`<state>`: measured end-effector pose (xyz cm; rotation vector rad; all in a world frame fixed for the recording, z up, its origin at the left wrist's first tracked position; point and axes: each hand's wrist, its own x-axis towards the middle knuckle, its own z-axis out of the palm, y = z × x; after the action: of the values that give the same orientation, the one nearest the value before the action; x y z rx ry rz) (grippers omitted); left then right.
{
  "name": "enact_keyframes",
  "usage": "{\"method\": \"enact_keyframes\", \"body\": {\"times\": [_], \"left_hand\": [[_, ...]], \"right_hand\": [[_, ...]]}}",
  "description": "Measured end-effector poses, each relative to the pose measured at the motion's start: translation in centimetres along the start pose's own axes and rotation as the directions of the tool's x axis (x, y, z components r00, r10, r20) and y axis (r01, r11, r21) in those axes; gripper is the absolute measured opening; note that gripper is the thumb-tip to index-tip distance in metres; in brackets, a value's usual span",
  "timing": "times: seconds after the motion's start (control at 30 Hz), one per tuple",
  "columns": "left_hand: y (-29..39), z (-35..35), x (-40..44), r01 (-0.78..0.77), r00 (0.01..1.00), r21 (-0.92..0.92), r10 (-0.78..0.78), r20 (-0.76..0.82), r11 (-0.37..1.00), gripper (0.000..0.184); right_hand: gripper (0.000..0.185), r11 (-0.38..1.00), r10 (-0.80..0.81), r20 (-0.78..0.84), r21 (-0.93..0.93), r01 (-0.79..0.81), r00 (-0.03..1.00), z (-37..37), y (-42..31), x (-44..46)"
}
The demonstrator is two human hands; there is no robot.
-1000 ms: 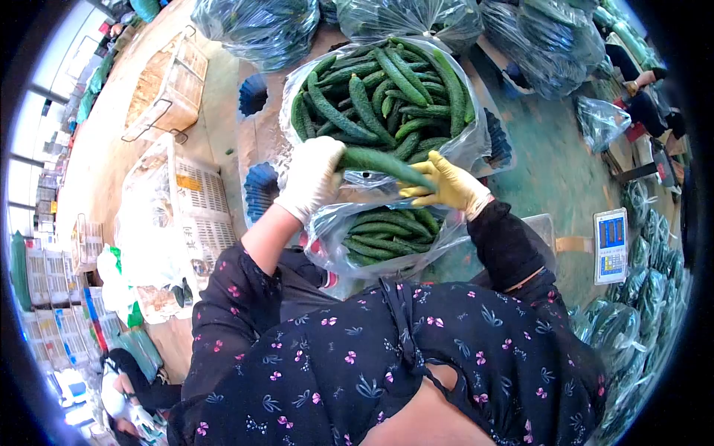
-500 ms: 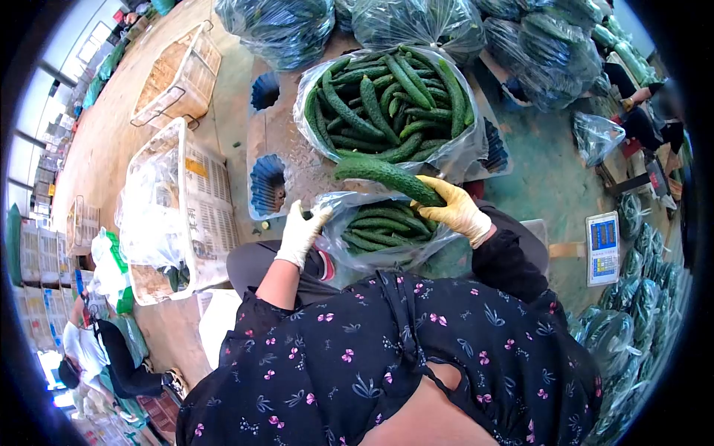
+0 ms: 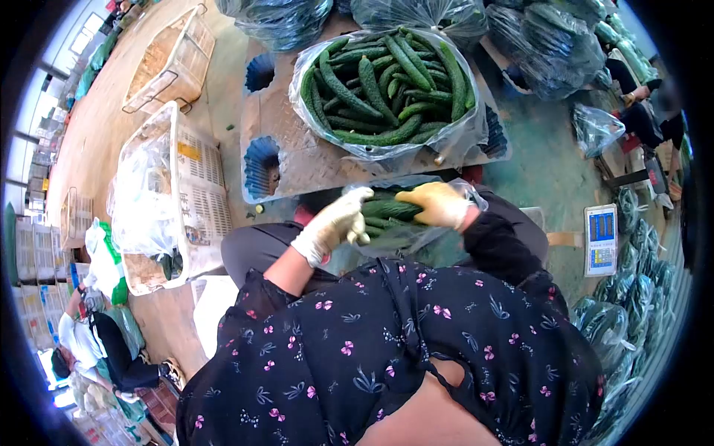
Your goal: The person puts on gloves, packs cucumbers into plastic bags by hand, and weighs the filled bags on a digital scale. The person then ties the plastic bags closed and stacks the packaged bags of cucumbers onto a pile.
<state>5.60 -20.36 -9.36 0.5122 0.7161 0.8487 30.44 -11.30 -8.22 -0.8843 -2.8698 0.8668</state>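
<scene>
Between my knees is a clear plastic bag [image 3: 424, 241] with several green cucumbers [image 3: 381, 224] in it. My right hand [image 3: 440, 204], in a pale yellow glove, is closed around one end of a cucumber [image 3: 392, 209] lying over the others at the bag's mouth. At the bag's left side is my gloved left hand [image 3: 333, 223], its fingers curled at the bag's edge. What those fingers pinch is partly hidden. Beyond both hands, a larger open bag [image 3: 372, 154] full of cucumbers [image 3: 375, 89] stands on a brown pallet [image 3: 327, 175].
Tied bags of cucumbers [image 3: 547, 52] stand behind the pallet. At left are a white plastic crate [image 3: 201, 193] holding plastic film and another crate [image 3: 175, 63]. A scale display [image 3: 600, 239] is at right, near more bagged cucumbers [image 3: 639, 275]. Other people [image 3: 111, 349] sit at both sides.
My right hand has lowered the cucumber from above the smaller bag onto the cucumbers in it. My left hand has moved right and its fingers have curled in. The view has shifted slightly.
</scene>
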Motion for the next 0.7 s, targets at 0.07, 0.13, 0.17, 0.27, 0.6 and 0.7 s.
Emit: {"method": "enact_keyframes", "body": {"times": [0.07, 0.13, 0.17, 0.27, 0.6, 0.7], "left_hand": [[-0.2, 1.3, -0.4, -0.008, 0.992, -0.040, 0.013, 0.124, 0.999, 0.062], [0.7, 1.4, -1.3, -0.028, 0.988, -0.150, 0.050, 0.144, 0.988, 0.063], [1.1, 1.0, -1.6, -0.039, 0.988, -0.219, 0.070, 0.135, 0.975, 0.063], [2.6, -2.1, -2.0, -0.077, 0.997, -0.327, 0.078, -0.012, 0.942, 0.060], [3.1, -2.6, 2.2, -0.059, 0.988, -0.247, 0.021, -0.155, 0.967, 0.065], [3.1, -2.9, 2.4, -0.052, 0.986, -0.223, 0.015, -0.167, 0.973, 0.076]], "right_hand": [[0.048, 0.997, -0.052, 0.012, 0.059, 0.051, 0.999, 2.9, 0.5, 2.4], [0.045, 0.989, 0.033, 0.030, 0.145, -0.037, 0.999, 5.9, 2.2, 3.2], [0.044, 0.978, 0.094, 0.004, 0.185, -0.093, 0.996, 7.8, 4.0, 3.0], [0.039, 0.850, 0.521, 0.373, -0.309, -0.427, 0.767, 9.9, 11.1, 0.1], [0.020, 0.945, 0.326, -0.093, 0.069, -0.321, 0.941, -4.1, 6.5, 11.8], [0.020, 0.937, 0.221, -0.147, -0.243, -0.252, 0.964, -1.1, 9.4, 15.9]]}}
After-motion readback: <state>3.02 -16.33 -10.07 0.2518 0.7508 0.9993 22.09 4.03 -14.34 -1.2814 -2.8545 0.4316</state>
